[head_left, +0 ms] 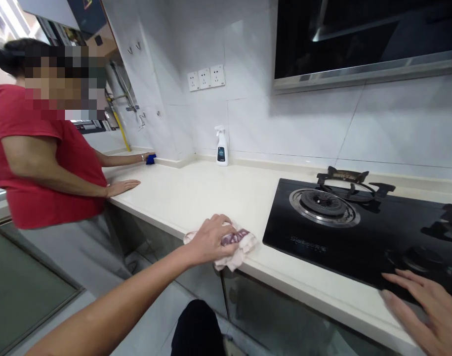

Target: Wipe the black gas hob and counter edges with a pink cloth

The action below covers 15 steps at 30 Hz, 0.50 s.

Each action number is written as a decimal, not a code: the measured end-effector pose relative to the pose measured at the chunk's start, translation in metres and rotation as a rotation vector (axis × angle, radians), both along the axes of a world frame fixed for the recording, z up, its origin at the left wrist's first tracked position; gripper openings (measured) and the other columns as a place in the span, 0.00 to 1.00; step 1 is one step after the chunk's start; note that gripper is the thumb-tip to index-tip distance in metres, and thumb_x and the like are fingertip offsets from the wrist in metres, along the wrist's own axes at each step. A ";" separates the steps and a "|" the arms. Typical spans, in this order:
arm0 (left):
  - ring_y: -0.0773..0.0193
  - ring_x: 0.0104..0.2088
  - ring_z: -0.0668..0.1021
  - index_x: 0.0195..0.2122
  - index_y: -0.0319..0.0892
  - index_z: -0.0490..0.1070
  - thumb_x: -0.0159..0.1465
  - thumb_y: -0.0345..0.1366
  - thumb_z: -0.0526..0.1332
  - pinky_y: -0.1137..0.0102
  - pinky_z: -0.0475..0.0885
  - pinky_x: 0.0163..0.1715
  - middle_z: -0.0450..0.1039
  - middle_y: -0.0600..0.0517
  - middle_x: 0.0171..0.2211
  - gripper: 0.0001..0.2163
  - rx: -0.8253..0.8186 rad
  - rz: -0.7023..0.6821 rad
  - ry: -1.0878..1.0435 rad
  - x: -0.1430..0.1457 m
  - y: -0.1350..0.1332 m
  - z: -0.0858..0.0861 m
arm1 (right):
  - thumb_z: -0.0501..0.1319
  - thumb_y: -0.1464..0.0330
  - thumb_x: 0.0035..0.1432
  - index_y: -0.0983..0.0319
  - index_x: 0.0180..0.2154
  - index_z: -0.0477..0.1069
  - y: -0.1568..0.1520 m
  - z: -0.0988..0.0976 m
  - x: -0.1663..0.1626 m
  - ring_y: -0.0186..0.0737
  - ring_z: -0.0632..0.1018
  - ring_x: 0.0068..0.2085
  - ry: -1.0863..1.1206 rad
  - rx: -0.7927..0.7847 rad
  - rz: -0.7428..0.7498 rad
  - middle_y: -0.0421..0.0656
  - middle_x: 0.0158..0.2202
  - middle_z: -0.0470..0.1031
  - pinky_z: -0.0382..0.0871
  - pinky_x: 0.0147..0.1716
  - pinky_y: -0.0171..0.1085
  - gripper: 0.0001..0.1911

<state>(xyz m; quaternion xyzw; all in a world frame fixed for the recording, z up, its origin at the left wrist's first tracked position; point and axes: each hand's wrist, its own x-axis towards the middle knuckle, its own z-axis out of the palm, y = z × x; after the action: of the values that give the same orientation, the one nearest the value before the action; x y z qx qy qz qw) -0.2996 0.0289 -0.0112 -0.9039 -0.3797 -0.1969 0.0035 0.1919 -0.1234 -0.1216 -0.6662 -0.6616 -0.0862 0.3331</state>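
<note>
My left hand [213, 240] is closed over a pale pink cloth [244, 249] with a purple pattern, pressed on the front edge of the white countertop [218, 193]. Part of the cloth hangs over the edge. At the lower right, my right hand [422, 306] rests with fingers spread at the front edge of the black gas stove [303, 247]. Nothing shows in that hand. Just left of the stove's corner lies the cloth, apart from it.
A white spray bottle [221, 147] stands against the wall. A pot stand [353, 185] sits off its burner [324, 202]. On the left, a person in a red shirt [62, 163] leans on the counter, holding a blue cloth [150, 158]. A range hood [359, 64] hangs above.
</note>
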 end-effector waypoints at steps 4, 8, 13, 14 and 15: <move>0.40 0.66 0.69 0.56 0.50 0.77 0.66 0.52 0.63 0.46 0.66 0.63 0.69 0.43 0.65 0.21 -0.038 0.249 0.028 -0.046 0.022 0.003 | 0.55 0.45 0.64 0.58 0.51 0.76 -0.003 0.007 -0.008 0.63 0.75 0.60 0.001 0.004 0.006 0.52 0.57 0.76 0.67 0.61 0.67 0.28; 0.40 0.67 0.69 0.59 0.48 0.75 0.65 0.54 0.62 0.47 0.67 0.64 0.72 0.41 0.64 0.25 -0.006 0.336 0.053 -0.068 0.024 -0.001 | 0.54 0.45 0.64 0.59 0.51 0.76 -0.003 0.013 -0.016 0.63 0.75 0.59 -0.001 0.017 -0.004 0.53 0.56 0.76 0.67 0.61 0.66 0.29; 0.44 0.63 0.74 0.56 0.47 0.77 0.65 0.50 0.61 0.51 0.70 0.60 0.75 0.42 0.61 0.21 0.170 0.227 0.013 -0.043 -0.002 -0.014 | 0.54 0.44 0.64 0.60 0.50 0.76 -0.004 0.016 -0.023 0.64 0.75 0.60 -0.027 0.035 -0.026 0.54 0.55 0.76 0.67 0.61 0.66 0.30; 0.44 0.62 0.75 0.55 0.47 0.77 0.65 0.50 0.62 0.51 0.70 0.59 0.76 0.42 0.60 0.21 0.203 0.197 -0.008 -0.033 -0.009 -0.018 | 0.53 0.44 0.64 0.60 0.50 0.76 -0.004 0.016 -0.023 0.64 0.75 0.60 -0.028 0.033 -0.026 0.54 0.55 0.76 0.67 0.61 0.65 0.30; 0.44 0.60 0.76 0.54 0.47 0.77 0.65 0.50 0.62 0.52 0.71 0.58 0.76 0.42 0.59 0.21 0.232 0.166 -0.030 -0.022 -0.016 -0.021 | 0.53 0.44 0.64 0.60 0.51 0.76 -0.004 0.017 -0.024 0.63 0.74 0.61 -0.027 0.030 -0.028 0.54 0.56 0.76 0.66 0.62 0.65 0.30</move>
<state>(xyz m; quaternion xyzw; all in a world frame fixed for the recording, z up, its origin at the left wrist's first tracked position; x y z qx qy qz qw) -0.3216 0.0131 -0.0318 -0.8598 -0.4280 -0.2521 0.1186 0.1674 -0.1279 -0.1045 -0.6693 -0.6553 -0.1098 0.3325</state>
